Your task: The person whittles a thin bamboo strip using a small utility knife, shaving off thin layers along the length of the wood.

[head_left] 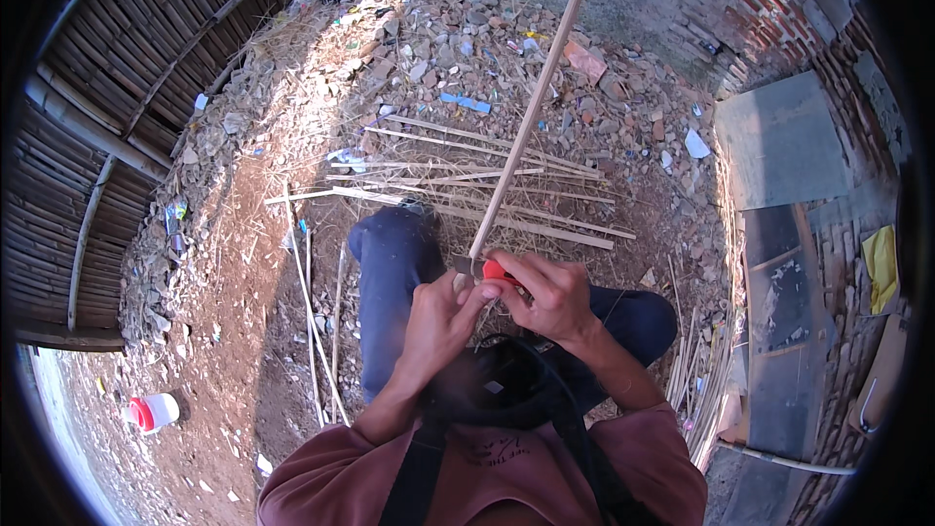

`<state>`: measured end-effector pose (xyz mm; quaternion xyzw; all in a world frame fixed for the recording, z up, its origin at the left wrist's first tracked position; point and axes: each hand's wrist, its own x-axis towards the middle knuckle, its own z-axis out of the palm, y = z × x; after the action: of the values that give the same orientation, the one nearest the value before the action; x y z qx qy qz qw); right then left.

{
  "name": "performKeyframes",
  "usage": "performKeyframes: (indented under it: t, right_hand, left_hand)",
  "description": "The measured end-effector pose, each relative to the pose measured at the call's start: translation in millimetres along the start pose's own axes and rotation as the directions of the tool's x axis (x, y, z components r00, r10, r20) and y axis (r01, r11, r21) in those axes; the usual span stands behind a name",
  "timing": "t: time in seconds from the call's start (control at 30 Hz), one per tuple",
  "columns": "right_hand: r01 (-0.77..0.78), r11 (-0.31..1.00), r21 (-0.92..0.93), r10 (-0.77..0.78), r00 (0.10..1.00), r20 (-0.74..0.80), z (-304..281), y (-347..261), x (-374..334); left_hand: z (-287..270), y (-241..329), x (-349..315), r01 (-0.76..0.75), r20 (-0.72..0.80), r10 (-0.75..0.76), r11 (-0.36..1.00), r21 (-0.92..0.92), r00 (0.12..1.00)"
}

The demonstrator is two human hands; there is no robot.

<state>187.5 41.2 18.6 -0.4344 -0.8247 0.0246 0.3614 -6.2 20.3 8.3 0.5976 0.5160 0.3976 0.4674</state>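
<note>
A long, narrow wooden strip (526,127) slants up and away from my hands toward the rubble. Its near end sits at the fingers of my left hand (443,321), which are closed around it. In my right hand (547,294) is a knife with a red handle (498,272), gripped with the thumb and fingers. The knife's short dark blade (464,264) lies against the near end of the strip. Both hands are close together above my lap, thumbs almost touching. Part of the strip's end is hidden by the fingers.
Several thin strips (526,224) lie across the ground before my knees, with more (310,331) at the left. Rubble (429,49) covers the far ground. A red and white container (156,413) stands at lower left. A slatted bamboo wall (107,107) borders the left; boards (784,141) lean at right.
</note>
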Motion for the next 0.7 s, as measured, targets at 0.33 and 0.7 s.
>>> performKeyframes:
  t: [0.33, 0.7]
  right_hand:
    - [0.114, 0.992, -0.059, -0.114, 0.993, 0.012, -13.7, 7.0, 21.7]
    - [0.116, 0.986, -0.116, -0.120, 0.993, -0.024, -36.7, 20.4, 65.2]
  left_hand:
    - [-3.2, 10.9, 1.2, -0.021, -0.044, 0.020, 0.999, -0.031, 0.999]
    - [-8.8, 7.6, 0.3, -0.027, -0.052, 0.027, 1.000, -0.004, 0.998]
